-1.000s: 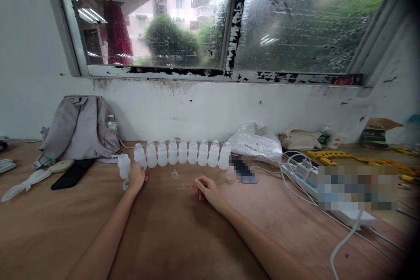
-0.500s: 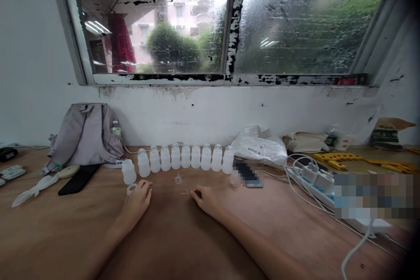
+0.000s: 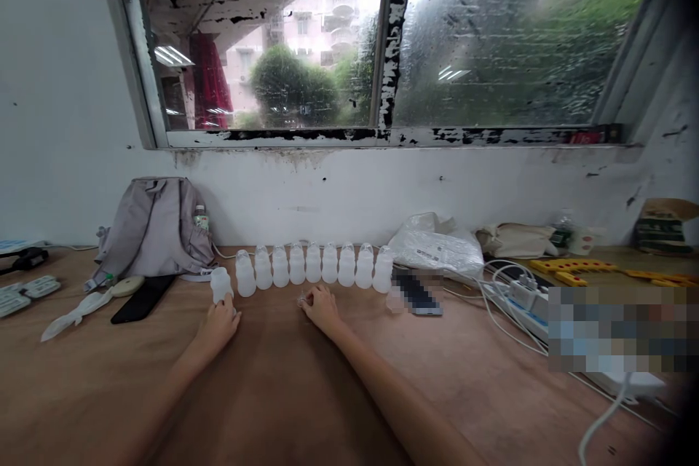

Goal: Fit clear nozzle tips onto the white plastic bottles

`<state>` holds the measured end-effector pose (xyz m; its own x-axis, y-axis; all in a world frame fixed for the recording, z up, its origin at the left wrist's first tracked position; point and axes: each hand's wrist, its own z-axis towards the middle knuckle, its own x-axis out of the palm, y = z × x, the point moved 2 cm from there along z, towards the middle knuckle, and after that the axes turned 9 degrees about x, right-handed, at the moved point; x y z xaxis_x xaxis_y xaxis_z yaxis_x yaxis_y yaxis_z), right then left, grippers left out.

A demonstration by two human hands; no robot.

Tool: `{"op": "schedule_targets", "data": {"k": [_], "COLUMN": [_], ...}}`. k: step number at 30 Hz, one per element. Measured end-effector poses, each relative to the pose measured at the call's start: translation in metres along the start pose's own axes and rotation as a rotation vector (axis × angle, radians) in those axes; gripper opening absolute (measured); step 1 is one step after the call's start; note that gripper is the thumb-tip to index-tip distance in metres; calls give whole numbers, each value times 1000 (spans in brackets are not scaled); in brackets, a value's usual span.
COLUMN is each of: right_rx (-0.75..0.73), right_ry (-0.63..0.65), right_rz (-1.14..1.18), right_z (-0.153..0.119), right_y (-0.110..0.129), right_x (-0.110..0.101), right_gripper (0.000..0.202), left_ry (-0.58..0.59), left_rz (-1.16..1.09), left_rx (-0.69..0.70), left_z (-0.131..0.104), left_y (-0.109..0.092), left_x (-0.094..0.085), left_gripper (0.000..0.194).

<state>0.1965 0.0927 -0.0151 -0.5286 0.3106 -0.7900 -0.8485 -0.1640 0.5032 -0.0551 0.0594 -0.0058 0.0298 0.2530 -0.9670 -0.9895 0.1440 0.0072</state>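
A row of frosted white baby bottles (image 3: 313, 266) with clear domed caps stands along the back of the table. At its left end, one baby bottle (image 3: 221, 285) stands uncapped, nearer to me. Just in front of that bottle, my left hand (image 3: 220, 320) has its fingers closed on a small white bottle ring, mostly hidden by the fingers. My right hand (image 3: 323, 308) pinches a clear bottle teat (image 3: 301, 299) at the table surface, in front of the middle of the row.
A grey backpack (image 3: 156, 229), a black phone (image 3: 143, 299) and a knotted plastic bag (image 3: 76, 314) lie at the left. On the right are a wrapped plastic package (image 3: 437, 246), a partly blurred phone (image 3: 429, 303), a power strip with cables (image 3: 595, 371) and yellow parts (image 3: 573, 266).
My right hand has moved forward to the clear teat and closed on it. My left hand has shifted left over the white ring, which lay beside it before.
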Motion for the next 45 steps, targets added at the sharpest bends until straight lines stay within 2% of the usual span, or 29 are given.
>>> {"op": "schedule_targets", "data": {"k": [3, 6, 10, 15, 18, 21, 25, 29, 35, 45], "right_rx": [-39, -95, -120, -123, -110, -94, -68, -49, -40, -30], "right_ry": [-9, -12, 20, 63, 54, 23, -11, -47, -43, -37], "right_rz": [-3, -49, -121, -88, -11, 34, 74, 96, 60, 102], "right_z": [-10, -27, -48, -59, -60, -59, -59, -58, -57, -57], "right_y": [-3, -12, -29, -43, -42, -40, -43, -47, -46, -48], "right_x": [-12, -30, -49, -54, -53, -54, -56, -61, -60, -57], "right_gripper": [12, 12, 13, 18, 20, 18, 18, 23, 24, 24], "left_ry": [-17, -40, -54, -43, -138, -251, -305, -300, -256, -215], "left_rz": [-36, -63, -106, -241, -474, -721, -922, -953, -904, -817], "left_rx": [35, 96, 134, 124, 200, 255, 391, 464, 480, 508], "left_z": [0, -1, -3, 0, 1, 2, 6, 10, 9, 7], "left_y": [-12, -32, -53, -56, -68, -97, -147, -177, -180, -179], "left_x": [-7, -15, -14, 0, -2, -13, -25, -14, 12, 18], "left_gripper": [24, 22, 27, 26, 26, 36, 36, 30, 34, 38]}}
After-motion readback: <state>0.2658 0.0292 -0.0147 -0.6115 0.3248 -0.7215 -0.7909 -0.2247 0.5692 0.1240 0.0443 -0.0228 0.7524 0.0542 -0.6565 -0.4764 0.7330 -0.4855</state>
